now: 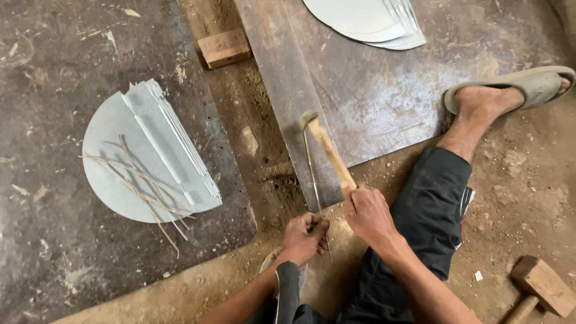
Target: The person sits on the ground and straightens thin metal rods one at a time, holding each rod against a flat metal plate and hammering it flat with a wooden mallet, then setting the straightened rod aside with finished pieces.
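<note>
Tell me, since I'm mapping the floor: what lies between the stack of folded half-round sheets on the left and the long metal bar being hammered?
In the head view, only bare dirt floor separates the folded sheets from the bar.

Right hand [367, 214] swings hammer [327, 150]; left hand [305, 235] pinches wire [312, 168].

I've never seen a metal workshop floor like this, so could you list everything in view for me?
Thin metal wire: one, grey, lying along the steel bar, pinched by the left hand.
Wooden-handled hammer: one, tan, over the bar, in the right hand.
Long flat steel bar: one, grey, centre.
Folded half-round sheet-metal pieces: one stack, pale grey, left, thin wires on top.
Round sheet-metal discs: one stack, pale grey, top.
Small wooden block: one, brown, top centre.
Wooden mallet: one, brown, bottom right.
Sandal: one, grey, on the foot, right.
Left hand: on the wire.
Right hand: gripping the hammer handle.
</note>
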Available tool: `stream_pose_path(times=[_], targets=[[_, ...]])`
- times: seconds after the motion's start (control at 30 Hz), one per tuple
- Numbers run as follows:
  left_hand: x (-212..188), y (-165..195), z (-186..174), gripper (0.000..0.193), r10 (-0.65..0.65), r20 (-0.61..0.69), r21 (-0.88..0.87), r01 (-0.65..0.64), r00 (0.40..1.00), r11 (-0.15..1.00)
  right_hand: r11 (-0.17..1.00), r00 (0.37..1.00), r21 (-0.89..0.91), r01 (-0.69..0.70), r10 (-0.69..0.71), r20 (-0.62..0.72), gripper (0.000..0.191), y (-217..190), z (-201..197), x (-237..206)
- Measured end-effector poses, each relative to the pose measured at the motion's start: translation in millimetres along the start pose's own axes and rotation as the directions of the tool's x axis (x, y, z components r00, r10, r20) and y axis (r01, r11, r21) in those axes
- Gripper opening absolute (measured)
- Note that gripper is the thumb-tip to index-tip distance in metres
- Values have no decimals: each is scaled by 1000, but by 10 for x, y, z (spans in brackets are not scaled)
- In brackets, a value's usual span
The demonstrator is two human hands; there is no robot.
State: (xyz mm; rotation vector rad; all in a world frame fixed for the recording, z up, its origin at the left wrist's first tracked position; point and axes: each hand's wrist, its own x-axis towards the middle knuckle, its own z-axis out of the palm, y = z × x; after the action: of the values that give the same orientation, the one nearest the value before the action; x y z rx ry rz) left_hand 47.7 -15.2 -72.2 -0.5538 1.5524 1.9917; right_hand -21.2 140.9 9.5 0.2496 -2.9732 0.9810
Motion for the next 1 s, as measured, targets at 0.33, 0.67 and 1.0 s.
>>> stream_pose_path(times=[0.33, 0.67, 1.0], targets=[[4, 18, -2, 21, 2, -45, 70, 2, 999, 998, 995, 995, -4, 96, -96, -28, 46, -12, -42, 166], [72, -71, -13, 17, 44, -34, 22, -44, 998, 999, 978, 983, -193, -82, 112, 148, 51, 55, -48, -266], [92, -194, -21, 15, -7, -42, 56, 9, 999, 998, 991, 987, -8, -133, 134, 93, 40, 118, -148, -751]])
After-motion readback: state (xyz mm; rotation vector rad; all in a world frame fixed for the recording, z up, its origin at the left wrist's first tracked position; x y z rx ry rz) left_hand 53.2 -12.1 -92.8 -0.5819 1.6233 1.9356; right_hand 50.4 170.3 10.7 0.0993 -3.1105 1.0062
